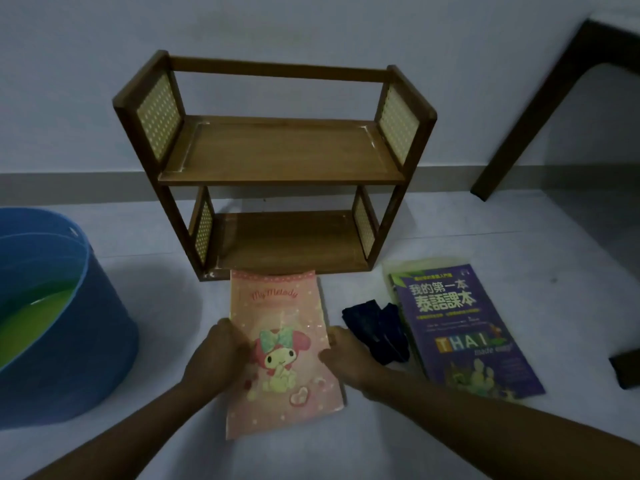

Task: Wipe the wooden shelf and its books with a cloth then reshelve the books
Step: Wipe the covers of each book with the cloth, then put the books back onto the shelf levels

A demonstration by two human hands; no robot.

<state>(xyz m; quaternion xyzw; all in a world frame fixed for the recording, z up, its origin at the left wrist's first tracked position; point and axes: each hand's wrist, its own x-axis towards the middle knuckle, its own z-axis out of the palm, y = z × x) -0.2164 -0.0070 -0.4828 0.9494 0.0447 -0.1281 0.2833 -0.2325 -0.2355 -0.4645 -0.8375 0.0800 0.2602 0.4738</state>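
At the far left a blue bucket (52,306) stands on the floor (450,216), with greenish liquid inside. Right of it, against the wall, stands the wooden shelf (277,157); both of its boards are bare, with pale marks showing at the corners of the upper one.

Just in front of the shelf's foot lies the pink book (282,348), its cover up, its top edge close to the lower board. The left hand (216,355) has its grip clamped on the book's left edge, and the right hand (346,358) pinches the right edge, thumb on the cover. Whether the book rests flat on the floor or is raised a little, I cannot tell.

Just right of the right hand lies the dark cloth (375,332), crumpled and unheld, touching the edge of the purple book (464,330), which lies flat on top of another book whose pale corner shows beneath it.

With the cloth set down and the shelf bare, the step in hand looks like reshelving. The next move calls for tipping the pink book upright and sliding it onto a board between the side panels.
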